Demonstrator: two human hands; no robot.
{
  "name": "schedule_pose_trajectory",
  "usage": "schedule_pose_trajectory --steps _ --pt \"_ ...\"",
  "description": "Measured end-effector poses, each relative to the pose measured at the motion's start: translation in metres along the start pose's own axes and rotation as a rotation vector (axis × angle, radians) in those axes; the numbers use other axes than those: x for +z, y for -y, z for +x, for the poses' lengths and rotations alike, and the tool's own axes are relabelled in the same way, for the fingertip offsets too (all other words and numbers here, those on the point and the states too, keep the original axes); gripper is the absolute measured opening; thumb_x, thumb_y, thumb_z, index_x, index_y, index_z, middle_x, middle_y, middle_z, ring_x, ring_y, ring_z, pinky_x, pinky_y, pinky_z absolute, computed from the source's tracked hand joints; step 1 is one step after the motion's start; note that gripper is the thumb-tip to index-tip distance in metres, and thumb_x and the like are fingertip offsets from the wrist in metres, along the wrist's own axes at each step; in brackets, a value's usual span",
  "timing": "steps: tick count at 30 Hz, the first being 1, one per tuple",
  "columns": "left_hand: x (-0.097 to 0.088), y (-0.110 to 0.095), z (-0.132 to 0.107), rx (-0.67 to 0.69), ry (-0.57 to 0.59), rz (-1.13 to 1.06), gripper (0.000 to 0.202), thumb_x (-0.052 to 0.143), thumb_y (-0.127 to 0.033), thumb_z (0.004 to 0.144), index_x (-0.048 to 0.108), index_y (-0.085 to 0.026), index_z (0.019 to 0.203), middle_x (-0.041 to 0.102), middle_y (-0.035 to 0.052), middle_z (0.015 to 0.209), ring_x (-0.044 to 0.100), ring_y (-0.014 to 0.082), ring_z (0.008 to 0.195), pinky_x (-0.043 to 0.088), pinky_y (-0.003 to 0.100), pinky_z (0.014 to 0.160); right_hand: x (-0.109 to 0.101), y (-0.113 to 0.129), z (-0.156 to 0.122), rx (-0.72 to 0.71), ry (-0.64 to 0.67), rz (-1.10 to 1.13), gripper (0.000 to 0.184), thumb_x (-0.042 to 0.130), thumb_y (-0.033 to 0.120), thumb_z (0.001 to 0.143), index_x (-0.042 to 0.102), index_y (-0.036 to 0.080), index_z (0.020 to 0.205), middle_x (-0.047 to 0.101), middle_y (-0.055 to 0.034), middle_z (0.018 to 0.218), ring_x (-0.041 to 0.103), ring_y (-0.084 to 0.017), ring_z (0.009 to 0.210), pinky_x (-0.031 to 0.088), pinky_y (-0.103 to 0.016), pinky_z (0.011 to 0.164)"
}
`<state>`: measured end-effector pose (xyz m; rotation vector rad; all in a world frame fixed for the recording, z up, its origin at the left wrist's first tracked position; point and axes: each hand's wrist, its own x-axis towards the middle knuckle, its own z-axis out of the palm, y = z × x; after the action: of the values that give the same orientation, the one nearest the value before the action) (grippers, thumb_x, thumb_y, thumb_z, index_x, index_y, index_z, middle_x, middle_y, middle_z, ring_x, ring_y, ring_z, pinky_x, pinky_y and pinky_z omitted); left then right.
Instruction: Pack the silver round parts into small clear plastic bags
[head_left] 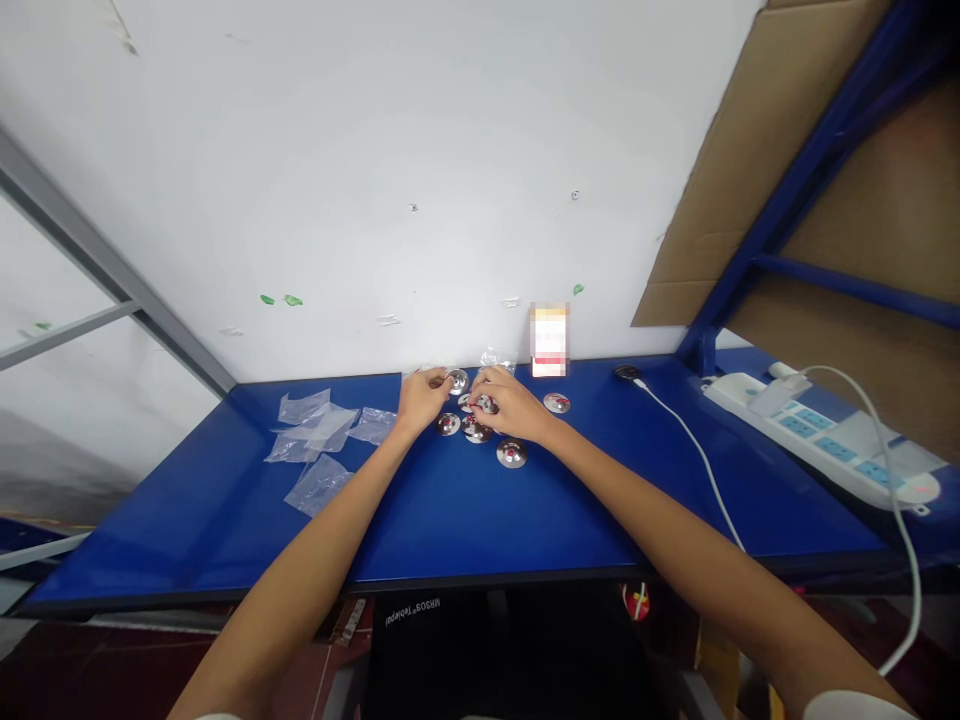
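Observation:
Both my arms reach to the far middle of a blue table (465, 510). My left hand (421, 397) has its fingers curled and pinches a small shiny metal disc (457, 380). My right hand (510, 402) is closed over another shiny disc (485, 403) in a cluster of several such discs. More discs lie loose beside the hands: one (512, 454) just in front of my right hand, one (556, 403) to its right, one (448, 424) between the hands.
Several crumpled clear plastic bags (319, 440) lie on the table's left. A small card box (549, 340) stands against the white wall. A white power strip (817, 435) and a white cable (697, 450) lie at the right, under blue shelving with cardboard (757, 170).

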<state>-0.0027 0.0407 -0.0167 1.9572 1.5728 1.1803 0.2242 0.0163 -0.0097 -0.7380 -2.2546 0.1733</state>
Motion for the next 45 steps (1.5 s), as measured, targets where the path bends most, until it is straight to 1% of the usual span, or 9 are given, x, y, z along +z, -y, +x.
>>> schedule_pose_trajectory --steps 3,7,14,18,22,26,32,40,45 --pt "0.0 -0.004 -0.001 -0.024 -0.001 -0.056 0.021 0.066 -0.036 0.093 0.081 -0.023 0.088 0.08 0.0017 0.077 0.075 0.0212 0.068 0.056 0.032 0.077 -0.005 0.003 0.001 0.083 -0.115 0.118 0.006 0.071 0.022 0.094 0.075 0.023 0.097 0.069 -0.0036 0.092 0.066 -0.023 0.094 0.054 -0.037 0.09" --pt "0.003 -0.011 -0.005 -0.032 0.019 -0.137 0.022 0.067 -0.038 0.093 0.08 -0.02 0.091 0.08 0.0028 0.078 0.076 0.0214 0.067 0.055 0.03 0.068 -0.007 0.004 -0.001 0.362 -0.103 0.413 0.013 0.066 0.032 0.098 0.07 0.023 0.107 0.068 0.0055 0.062 0.064 -0.016 0.057 0.054 -0.03 0.067" --pt "0.014 -0.004 -0.005 -0.013 0.081 -0.278 0.026 0.068 -0.042 0.093 0.079 -0.018 0.093 0.079 0.0056 0.079 0.075 0.0214 0.068 0.057 0.03 0.065 -0.003 0.001 0.0 0.467 -0.09 0.871 0.033 0.076 0.052 0.092 0.069 0.021 0.102 0.083 -0.008 0.09 0.081 -0.024 0.083 0.065 -0.037 0.079" --pt "0.017 -0.005 -0.006 -0.042 0.059 -0.311 0.026 0.069 -0.041 0.093 0.08 -0.018 0.095 0.08 0.0061 0.079 0.076 0.0221 0.07 0.059 0.03 0.063 0.001 -0.008 0.002 0.477 -0.177 0.827 0.034 0.079 0.052 0.09 0.065 0.022 0.097 0.08 -0.0046 0.083 0.077 -0.021 0.075 0.063 -0.034 0.073" --pt "0.017 -0.013 -0.011 -0.041 0.024 -0.341 0.026 0.071 -0.04 0.093 0.082 -0.017 0.099 0.082 0.0069 0.087 0.079 0.024 0.075 0.061 0.03 0.063 0.004 -0.015 0.001 0.448 -0.147 0.76 0.029 0.073 0.045 0.093 0.059 0.025 0.11 0.077 0.0014 0.079 0.068 -0.017 0.063 0.057 -0.03 0.063" --pt "0.018 -0.018 -0.014 -0.021 -0.02 -0.313 0.026 0.07 -0.04 0.095 0.083 -0.018 0.1 0.084 0.0069 0.091 0.081 0.025 0.077 0.063 0.032 0.067 0.003 -0.011 0.0 0.449 -0.133 0.615 0.02 0.068 0.039 0.094 0.069 0.022 0.105 0.081 -0.0026 0.087 0.071 -0.018 0.067 0.058 -0.03 0.067" --pt "0.019 -0.025 -0.02 -0.002 -0.039 -0.292 0.026 0.069 -0.04 0.097 0.084 -0.019 0.102 0.085 0.0072 0.097 0.082 0.0272 0.082 0.065 0.035 0.074 0.006 -0.008 0.0 0.473 -0.27 0.538 0.017 0.076 0.039 0.091 0.08 0.022 0.095 0.083 -0.0048 0.09 0.08 -0.025 0.086 0.062 -0.034 0.077" --pt "0.02 -0.039 -0.029 0.003 -0.025 -0.355 0.024 0.072 -0.035 0.096 0.085 -0.019 0.108 0.085 0.0071 0.1 0.083 0.0287 0.085 0.067 0.035 0.072 0.009 -0.009 -0.002 0.457 -0.375 0.238 0.011 0.079 0.035 0.092 0.085 0.026 0.094 0.084 -0.003 0.093 0.075 -0.024 0.081 0.059 -0.036 0.079" --pt "0.026 -0.039 -0.032 -0.023 0.011 -0.467 0.033 0.077 -0.039 0.094 0.083 -0.017 0.117 0.084 0.0107 0.111 0.083 0.0296 0.092 0.069 0.04 0.083 0.01 -0.008 -0.002 0.436 -0.401 0.166 0.011 0.078 0.033 0.093 0.086 0.026 0.093 0.083 -0.0034 0.093 0.073 -0.023 0.078 0.058 -0.036 0.078"
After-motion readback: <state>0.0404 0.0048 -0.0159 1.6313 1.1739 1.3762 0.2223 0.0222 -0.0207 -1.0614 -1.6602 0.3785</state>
